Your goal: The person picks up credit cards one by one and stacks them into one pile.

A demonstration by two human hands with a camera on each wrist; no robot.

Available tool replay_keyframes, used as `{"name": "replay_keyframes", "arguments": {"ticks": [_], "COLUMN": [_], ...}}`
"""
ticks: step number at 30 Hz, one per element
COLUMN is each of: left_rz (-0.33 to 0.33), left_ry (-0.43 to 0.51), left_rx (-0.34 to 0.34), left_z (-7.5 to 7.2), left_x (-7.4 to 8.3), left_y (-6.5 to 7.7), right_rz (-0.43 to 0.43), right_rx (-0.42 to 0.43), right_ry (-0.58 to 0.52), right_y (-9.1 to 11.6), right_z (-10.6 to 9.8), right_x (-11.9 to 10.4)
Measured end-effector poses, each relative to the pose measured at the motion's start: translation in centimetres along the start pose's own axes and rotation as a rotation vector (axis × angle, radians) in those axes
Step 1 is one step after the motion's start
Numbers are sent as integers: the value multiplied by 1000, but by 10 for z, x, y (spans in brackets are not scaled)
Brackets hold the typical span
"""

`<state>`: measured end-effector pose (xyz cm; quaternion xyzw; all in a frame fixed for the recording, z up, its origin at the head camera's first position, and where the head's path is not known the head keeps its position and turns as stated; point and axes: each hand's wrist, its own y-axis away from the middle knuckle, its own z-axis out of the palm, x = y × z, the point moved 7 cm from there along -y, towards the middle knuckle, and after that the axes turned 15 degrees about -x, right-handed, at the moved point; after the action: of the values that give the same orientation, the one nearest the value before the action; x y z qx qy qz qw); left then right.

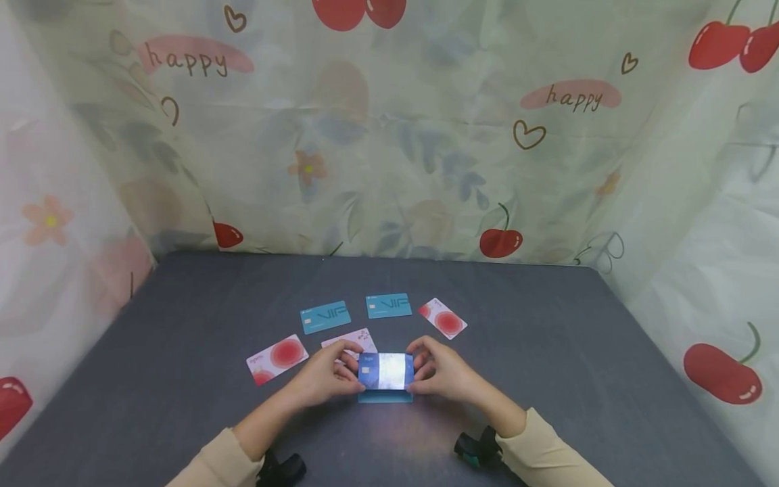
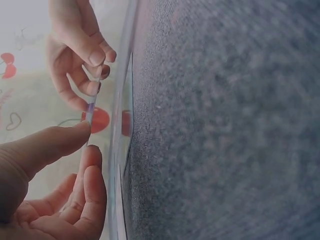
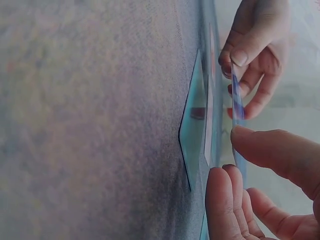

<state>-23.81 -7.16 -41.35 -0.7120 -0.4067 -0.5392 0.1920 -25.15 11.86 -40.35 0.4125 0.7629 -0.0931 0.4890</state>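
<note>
A glossy blue card (image 1: pixel 368 372) with a bright glare is held level above the table by both hands. My left hand (image 1: pixel 328 370) pinches its left end between thumb and fingers. At the opposite end, my right hand (image 1: pixel 441 368) has the same kind of pinch. In the right wrist view the card (image 3: pixel 238 107) shows nearly edge-on, raised off the surface. Below it lies a teal card (image 1: pixel 385 398), mostly hidden in the head view. A pink card (image 1: pixel 353 338) lies just behind the left fingers, partly covered by them.
Two teal VIP cards (image 1: pixel 325 316) lie at the back of the dark grey table (image 1: pixel 517 325). One pink card with red circles (image 1: pixel 278 360) is to the left, another (image 1: pixel 443 318) to the right. Patterned curtain (image 1: pixel 389 169) encloses the far side and both flanks.
</note>
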Motion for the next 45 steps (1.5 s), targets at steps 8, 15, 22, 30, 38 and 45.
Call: {"name": "replay_keyframes", "arguments": {"ticks": [8,15,22,30,38,45], "left_rz": [-42,-49,-51,-76,-84,-95], "left_ry": [-7,-22,-24,-24,-65,-99], "left_rx": [5,11,14,9,2,-3], "left_z": [2,3,4,5,7,8], "left_x": [-1,0,1,1,0,4], "left_y": [1,2,3,3,1,2], "right_rz": [6,-28,-15,-2,1,2], "right_rx": [-2,-9,-9,-19,-37,-49], "right_ry": [13,28,32,27,38,38], "right_y": [-2,-1,-2,-3,-2,-2], "right_z": [3,6,8,9,10,10], "right_x": [3,4,7,7,7,6]}}
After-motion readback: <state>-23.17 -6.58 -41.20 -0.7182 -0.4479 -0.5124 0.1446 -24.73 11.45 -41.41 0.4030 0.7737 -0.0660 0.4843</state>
